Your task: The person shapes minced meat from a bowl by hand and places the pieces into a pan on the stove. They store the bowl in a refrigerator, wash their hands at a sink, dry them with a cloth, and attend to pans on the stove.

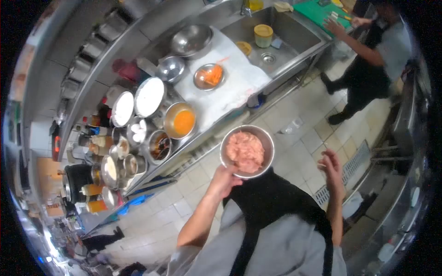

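A round metal bowl [271, 146] filled with pink raw meat [245, 152] is in front of my body. My left hand [224, 181] grips its near left rim, the thumb at the edge and the fingers below, partly hidden. To the right, my right hand [330, 166] hangs in the air away from the bowl, its fingers partly bent and apart, with nothing seen in it. Over on the counter, a metal bowl of orange liquid [183, 122] and a small bowl of shredded orange food [210, 76] stand nearest to the held bowl.
A sink [294, 34] holds a yellow-lidded tub [263, 36]. A co-worker [368, 60] stands at the upper right by a green board [313, 13]. White-filled bowls [149, 96] and a dark pot [77, 183] line the counter at left. A floor grate [354, 168] lies right.
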The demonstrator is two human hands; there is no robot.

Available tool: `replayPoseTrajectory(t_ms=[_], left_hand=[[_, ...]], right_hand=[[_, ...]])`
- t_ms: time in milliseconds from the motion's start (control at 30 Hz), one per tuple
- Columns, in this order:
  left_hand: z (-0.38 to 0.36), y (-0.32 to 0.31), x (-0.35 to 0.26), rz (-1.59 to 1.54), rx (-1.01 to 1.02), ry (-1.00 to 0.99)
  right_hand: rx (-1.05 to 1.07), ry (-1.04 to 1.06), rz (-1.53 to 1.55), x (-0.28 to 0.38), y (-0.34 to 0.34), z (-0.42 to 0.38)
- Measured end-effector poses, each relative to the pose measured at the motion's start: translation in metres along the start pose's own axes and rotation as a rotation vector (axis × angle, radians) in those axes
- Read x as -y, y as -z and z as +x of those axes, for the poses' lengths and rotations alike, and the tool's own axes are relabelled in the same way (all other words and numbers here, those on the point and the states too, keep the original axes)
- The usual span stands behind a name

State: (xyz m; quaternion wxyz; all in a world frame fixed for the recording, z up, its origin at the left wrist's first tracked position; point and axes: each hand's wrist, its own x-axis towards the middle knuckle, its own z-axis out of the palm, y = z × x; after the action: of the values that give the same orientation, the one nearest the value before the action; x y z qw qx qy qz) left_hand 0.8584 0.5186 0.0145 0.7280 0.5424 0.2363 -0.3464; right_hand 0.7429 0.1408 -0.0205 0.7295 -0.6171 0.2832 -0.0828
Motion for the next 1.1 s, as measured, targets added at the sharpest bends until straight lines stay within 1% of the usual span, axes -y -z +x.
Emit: replayPoseTrajectory(t_ms=[67,133,167,233,333,400,533,600,633,700,733,800,833,900,933,967,1033,1100], left_hand=[[0.025,-0.008,-0.015,-0.019,0.010,0.020],[0.040,-0.020,-0.040,-0.008,0.002,0.009],[0.046,-0.029,-0.051,0.009,0.006,0.008],[0.058,-0.046,-0.075,0.027,0.016,0.018],[0.084,-0.069,-0.104,0.060,0.018,0.005],[0.103,-0.081,-0.120,0.087,0.029,0.011],[0.132,-0.111,-0.140,0.110,0.014,0.007],[0.147,-0.127,-0.148,0.033,-0.014,-0.010],[0.153,-0.138,-0.156,0.029,0.007,-0.014],[0.155,-0.156,-0.165,0.040,-0.066,-0.047],[0.158,-0.162,-0.164,0.030,-0.062,-0.065],[0.161,-0.171,-0.158,-0.014,-0.196,-0.079],[0.159,-0.180,-0.157,-0.014,-0.199,-0.094],[0.154,-0.197,-0.163,-0.099,-0.200,-0.166],[0.156,-0.201,-0.164,-0.113,-0.223,-0.180],[0.161,-0.205,-0.168,-0.116,-0.229,-0.188],[0.175,-0.205,-0.173,-0.113,-0.228,-0.176],[0.195,-0.205,-0.184,-0.077,-0.236,-0.184]], right_hand=[[0.050,-0.048,-0.012,-0.008,-0.020,0.021],[0.148,-0.151,0.008,-0.006,-0.039,0.038],[0.136,-0.162,0.003,-0.001,-0.045,0.047],[0.249,-0.152,-0.036,0.018,-0.060,0.067],[0.290,-0.166,-0.046,0.046,-0.072,0.107],[0.328,-0.133,0.002,0.060,-0.075,0.133],[0.321,-0.167,0.014,0.077,-0.068,0.169],[0.369,-0.185,0.019,0.091,-0.063,0.191],[0.390,-0.186,0.042,0.099,-0.062,0.204],[0.464,-0.217,0.062,0.109,-0.062,0.233],[0.474,-0.200,0.053,0.111,-0.062,0.252],[0.683,-0.165,-0.035,0.111,-0.066,0.288],[0.693,-0.153,-0.033,0.123,-0.071,0.302],[0.887,-0.199,-0.103,0.154,-0.087,0.331],[0.938,-0.145,-0.107,0.156,-0.092,0.345],[0.947,-0.140,-0.107,0.166,-0.100,0.357],[1.004,-0.088,-0.195,0.184,-0.115,0.376],[1.035,-0.075,-0.189,0.175,-0.130,0.396]])
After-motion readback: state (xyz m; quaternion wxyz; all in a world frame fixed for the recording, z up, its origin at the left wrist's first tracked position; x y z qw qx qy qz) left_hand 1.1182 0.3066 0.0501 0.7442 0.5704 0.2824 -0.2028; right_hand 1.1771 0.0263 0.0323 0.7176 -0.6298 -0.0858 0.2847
